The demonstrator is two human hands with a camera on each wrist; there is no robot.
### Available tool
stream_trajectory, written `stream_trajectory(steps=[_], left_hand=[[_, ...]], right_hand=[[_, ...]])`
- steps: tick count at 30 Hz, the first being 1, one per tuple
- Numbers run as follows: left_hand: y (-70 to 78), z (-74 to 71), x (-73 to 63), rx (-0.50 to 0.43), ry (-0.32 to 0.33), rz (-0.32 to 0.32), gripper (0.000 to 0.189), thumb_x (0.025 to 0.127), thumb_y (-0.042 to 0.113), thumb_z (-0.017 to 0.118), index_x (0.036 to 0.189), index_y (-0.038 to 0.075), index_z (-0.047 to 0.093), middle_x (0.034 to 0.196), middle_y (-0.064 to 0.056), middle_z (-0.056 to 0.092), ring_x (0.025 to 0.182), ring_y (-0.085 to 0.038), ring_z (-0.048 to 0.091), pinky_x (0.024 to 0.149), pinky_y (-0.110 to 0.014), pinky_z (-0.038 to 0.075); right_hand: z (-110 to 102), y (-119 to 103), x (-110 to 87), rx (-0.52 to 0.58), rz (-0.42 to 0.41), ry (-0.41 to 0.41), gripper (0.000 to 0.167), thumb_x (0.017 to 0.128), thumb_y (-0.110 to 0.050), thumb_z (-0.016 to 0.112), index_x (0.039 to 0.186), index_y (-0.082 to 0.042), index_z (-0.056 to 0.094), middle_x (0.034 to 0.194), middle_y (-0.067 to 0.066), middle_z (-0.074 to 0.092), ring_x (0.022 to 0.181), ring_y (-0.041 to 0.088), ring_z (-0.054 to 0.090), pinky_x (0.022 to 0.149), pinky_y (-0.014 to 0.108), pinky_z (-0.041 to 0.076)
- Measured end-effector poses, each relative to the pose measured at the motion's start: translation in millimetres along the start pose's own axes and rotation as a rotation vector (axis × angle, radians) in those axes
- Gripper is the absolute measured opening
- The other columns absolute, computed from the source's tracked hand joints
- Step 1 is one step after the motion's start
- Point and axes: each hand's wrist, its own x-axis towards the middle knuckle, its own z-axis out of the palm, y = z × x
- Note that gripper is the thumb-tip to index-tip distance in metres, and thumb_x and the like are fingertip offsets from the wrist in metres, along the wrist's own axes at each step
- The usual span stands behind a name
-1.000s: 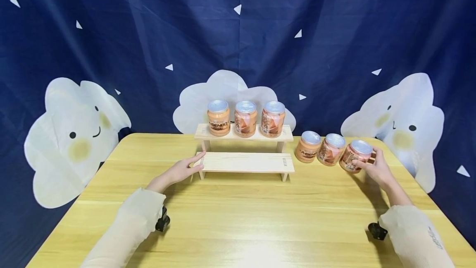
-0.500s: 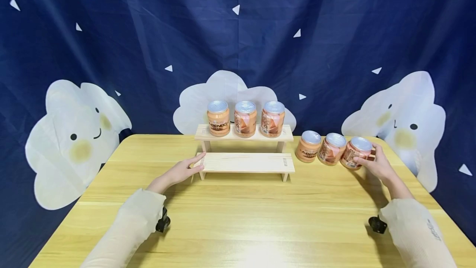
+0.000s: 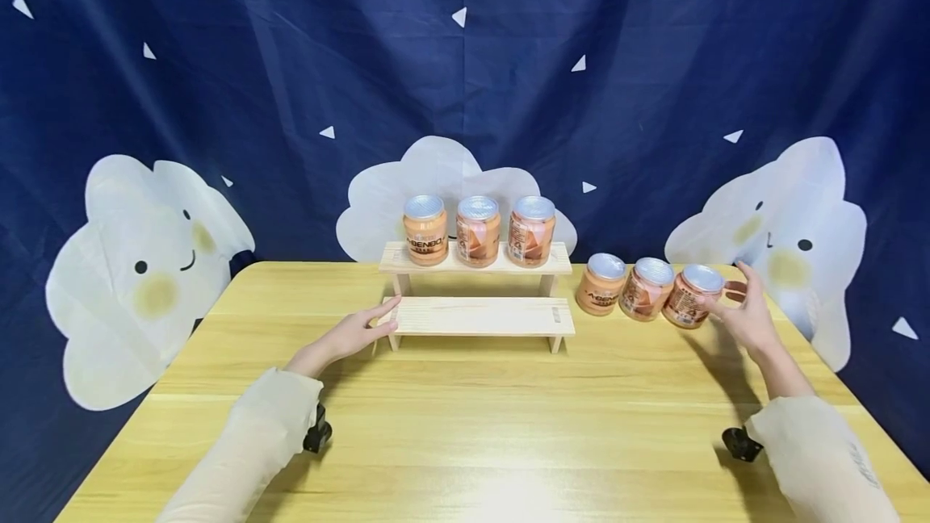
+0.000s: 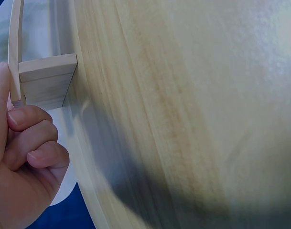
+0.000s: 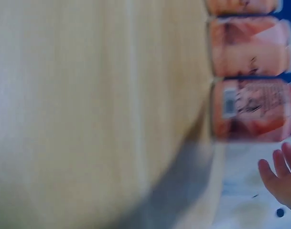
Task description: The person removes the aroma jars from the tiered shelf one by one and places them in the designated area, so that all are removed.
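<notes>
A two-tier wooden display stand [image 3: 472,315] stands at the back of the table. My left hand [image 3: 347,337] pinches the left end of its lower board [image 4: 15,52], thumb and index finger at the edge, other fingers curled. On the upper tier stand three orange-brown jars with silver lids: a left jar [image 3: 425,232], a middle jar [image 3: 477,234] and a right jar [image 3: 531,234]. To the stand's right, a row holds a near jar [image 3: 601,287], a middle jar [image 3: 646,290] and an end jar [image 3: 686,303]. My right hand [image 3: 751,321] is beside the end jar, fingers spread, slightly apart from it [image 5: 255,112].
The wooden table [image 3: 465,418] reaches toward me in front of the stand. Behind it hangs a dark blue curtain [image 3: 291,103] with white clouds and triangles. A small black camera sits on each wrist [image 3: 317,430].
The end jar has shifted slightly back, closing up to the middle jar of its row. My right hand has since let go and drawn off to the right. My left hand stays put.
</notes>
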Motion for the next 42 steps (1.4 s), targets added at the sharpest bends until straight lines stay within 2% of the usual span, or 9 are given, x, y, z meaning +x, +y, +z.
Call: stream_trajectory(steps=[5,7,10,15,21,25,29,35,42], left_hand=[[-0.7,-2.3,-0.7,0.009,0.008,-0.002,0.064,0.094,0.044,0.045,0.146,0.015,0.024,0.147,-0.016,0.025,0.126,-0.043,0.033,0.102,-0.057,0.024],[-0.4,-3.2,-1.5,0.006,0.011,-0.002,0.063,0.094,0.043,0.045,0.146,0.014,0.024,0.147,-0.016,0.025,0.126,-0.043,0.034,0.102,-0.057,0.024],[0.2,-4.0,-2.3,0.007,0.014,-0.002,0.062,0.094,0.041,0.045,0.146,0.013,0.024,0.146,-0.018,0.026,0.126,-0.044,0.033,0.102,-0.057,0.024],[0.6,-4.2,-1.4,0.013,0.01,-0.001,0.062,0.094,0.042,0.045,0.146,0.014,0.024,0.146,-0.017,0.026,0.127,-0.043,0.031,0.103,-0.057,0.024],[1.4,-2.9,-1.8,0.007,0.003,-0.002,0.061,0.095,0.041,0.045,0.146,0.014,0.024,0.146,-0.017,0.026,0.123,-0.044,0.037,0.101,-0.058,0.025],[2.6,-2.1,-1.4,0.005,0.0,0.0,0.061,0.095,0.041,0.045,0.146,0.015,0.024,0.146,-0.019,0.026,0.117,-0.044,0.044,0.1,-0.057,0.028],[2.4,-1.9,-1.4,0.001,0.006,0.002,0.061,0.095,0.041,0.045,0.146,0.015,0.024,0.146,-0.018,0.026,0.117,-0.044,0.044,0.1,-0.057,0.027],[0.8,0.1,-1.5,-0.001,0.005,0.01,0.061,0.095,0.041,0.045,0.146,0.014,0.024,0.147,-0.015,0.025,0.126,-0.042,0.035,0.103,-0.056,0.024],[0.1,1.9,-2.0,-0.004,0.017,0.02,0.06,0.095,0.04,0.045,0.146,0.015,0.024,0.146,-0.016,0.026,0.126,-0.044,0.034,0.102,-0.057,0.024]], right_hand=[[2.1,-26.6,2.0,0.039,-0.07,0.13,0.077,0.085,-0.009,0.062,0.143,0.002,0.013,0.11,-0.002,0.043,0.094,0.009,0.041,0.071,0.008,0.033],[6.3,-39.9,3.0,0.077,-0.1,0.143,0.075,0.085,-0.008,0.062,0.143,-0.001,0.016,0.104,-0.015,0.039,0.091,0.0,0.039,0.072,0.008,0.033],[16.9,-61.3,2.9,0.15,-0.142,0.117,0.073,0.084,-0.006,0.062,0.143,-0.003,0.019,0.102,-0.021,0.038,0.092,-0.003,0.04,0.073,0.008,0.034],[41.2,-89.0,4.1,0.178,-0.189,0.014,0.07,0.086,-0.006,0.06,0.143,-0.003,0.02,0.114,-0.007,0.042,0.095,-0.004,0.04,0.076,0.011,0.034],[75.6,-116.9,8.3,0.179,-0.239,-0.094,0.069,0.085,-0.003,0.061,0.142,-0.001,0.022,0.126,0.023,0.042,0.111,0.028,0.044,0.079,0.014,0.038],[98.0,-134.5,11.7,0.233,-0.255,-0.14,0.07,0.083,-0.002,0.063,0.142,-0.002,0.023,0.128,0.024,0.041,0.117,0.036,0.041,0.088,0.03,0.041],[114.6,-158.6,12.0,0.27,-0.234,-0.194,0.075,0.083,-0.003,0.063,0.143,-0.002,0.019,0.133,0.026,0.036,0.122,0.04,0.037,0.096,0.052,0.034],[132.1,-189.6,9.3,0.305,-0.203,-0.249,0.082,0.082,-0.003,0.063,0.144,0.0,0.01,0.14,0.031,0.025,0.127,0.045,0.028,0.101,0.057,0.027],[159.9,-178.8,32.4,0.297,-0.176,-0.19,0.097,0.08,-0.013,0.07,0.147,-0.01,-0.001,0.144,0.023,0.023,0.13,0.037,0.028,0.103,0.052,0.028]])
